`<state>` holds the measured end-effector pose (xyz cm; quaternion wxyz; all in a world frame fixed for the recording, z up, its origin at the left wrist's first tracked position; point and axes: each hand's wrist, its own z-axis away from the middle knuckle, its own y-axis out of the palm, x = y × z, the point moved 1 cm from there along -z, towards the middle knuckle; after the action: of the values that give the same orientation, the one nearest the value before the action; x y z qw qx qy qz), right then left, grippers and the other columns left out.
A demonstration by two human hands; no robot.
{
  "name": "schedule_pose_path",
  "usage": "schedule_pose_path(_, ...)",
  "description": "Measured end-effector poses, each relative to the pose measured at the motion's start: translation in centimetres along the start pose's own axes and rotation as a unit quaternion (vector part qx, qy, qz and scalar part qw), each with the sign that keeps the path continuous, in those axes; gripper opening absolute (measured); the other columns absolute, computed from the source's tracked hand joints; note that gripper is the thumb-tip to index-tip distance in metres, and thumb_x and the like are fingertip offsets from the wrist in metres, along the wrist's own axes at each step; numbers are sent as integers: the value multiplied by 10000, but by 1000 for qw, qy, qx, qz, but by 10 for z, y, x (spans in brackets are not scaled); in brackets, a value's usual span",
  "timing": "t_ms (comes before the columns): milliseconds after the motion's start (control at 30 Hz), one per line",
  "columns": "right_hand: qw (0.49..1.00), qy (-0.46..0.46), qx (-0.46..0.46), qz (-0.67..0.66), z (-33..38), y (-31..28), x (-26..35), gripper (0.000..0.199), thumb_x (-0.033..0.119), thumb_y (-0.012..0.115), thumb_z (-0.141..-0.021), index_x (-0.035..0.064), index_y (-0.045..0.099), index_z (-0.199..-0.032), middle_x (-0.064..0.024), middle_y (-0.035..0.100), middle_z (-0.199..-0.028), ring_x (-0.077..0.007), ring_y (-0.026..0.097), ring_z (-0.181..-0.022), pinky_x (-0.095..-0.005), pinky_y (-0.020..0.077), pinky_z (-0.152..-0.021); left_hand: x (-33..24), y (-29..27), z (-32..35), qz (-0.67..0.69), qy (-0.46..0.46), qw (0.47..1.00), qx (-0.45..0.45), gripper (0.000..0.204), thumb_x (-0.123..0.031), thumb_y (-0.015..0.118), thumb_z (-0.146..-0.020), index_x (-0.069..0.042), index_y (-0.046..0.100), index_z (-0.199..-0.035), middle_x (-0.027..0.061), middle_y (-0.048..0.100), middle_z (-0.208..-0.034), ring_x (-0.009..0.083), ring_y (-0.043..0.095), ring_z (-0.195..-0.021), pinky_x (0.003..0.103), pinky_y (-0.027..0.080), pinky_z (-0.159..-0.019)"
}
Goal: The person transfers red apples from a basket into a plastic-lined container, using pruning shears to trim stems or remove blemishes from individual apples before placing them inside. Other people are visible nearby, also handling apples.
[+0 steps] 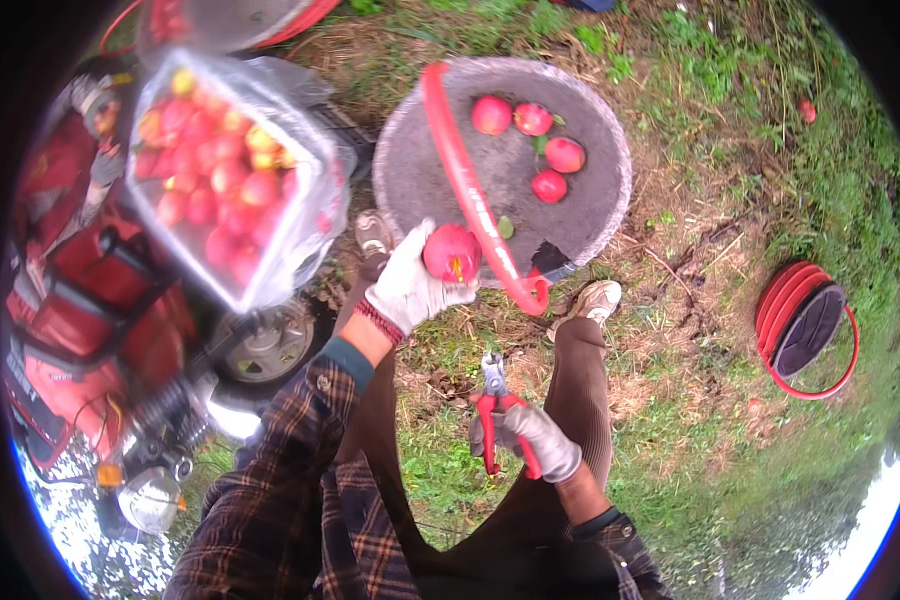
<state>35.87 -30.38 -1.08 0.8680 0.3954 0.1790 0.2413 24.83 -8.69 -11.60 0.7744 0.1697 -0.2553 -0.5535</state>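
Observation:
My left hand (413, 285), in a white glove with a dark red cuff, is closed around a red apple (452, 253) by the near rim of a round grey bucket (410, 150). A wide red handle (460, 165) arches over the bucket. On its floor lie several red apples (565, 155) and a few green leaves. Lower down, between my knees, my right hand (537, 440), also gloved, grips red-handled clippers (495, 415). Their metal jaws point up, toward the bucket, and touch nothing.
At left, a plastic-lined crate (300, 255) full of apples sits by a red motor vehicle (130, 290). A red collapsible bucket (802, 320) lies tipped on the grass at right. Another red-rimmed bucket (295, 22) shows at the top left. One apple (807, 111) lies far right.

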Motion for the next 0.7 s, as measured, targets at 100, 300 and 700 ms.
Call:
schedule_pose_path(100, 996, 20, 79, -33, -6, 36, 12, 690, 457, 512, -895, -32, 338, -1350, -120, 533, -1165, -225, 530, -1067, -378, 405, -951, 3, 7, 59, 9, 6, 999, 42, 534, -524, 402, -909, -78, 470, -1195, 191, 562, -1095, 378, 597, -817, 476, 539, -662)
schedule_pose_path(300, 991, 61, 101, 63, -44, 102, 29, 568, 389, 422, -956, -39, 393, -1328, -106, 519, -1236, -188, 502, -1136, -321, 361, -1004, 0, 26, 133, 45, 100, 993, -32, 472, -466, 452, -910, -66, 501, -1155, 136, 575, -1081, 305, 560, -985, 477, 481, -794)
schedule_pose_path(700, 978, 165, 57, 117, -96, 165, -16, 507, 440, 403, -952, -8, 531, -1152, -59, 543, -703, -149, 519, -597, -267, 422, -567, -36, -53, 208, 27, 99, 994, -28, 408, -286, 452, -944, 19, 472, -1215, 130, 579, -1108, 240, 581, -975, 338, 473, -879)
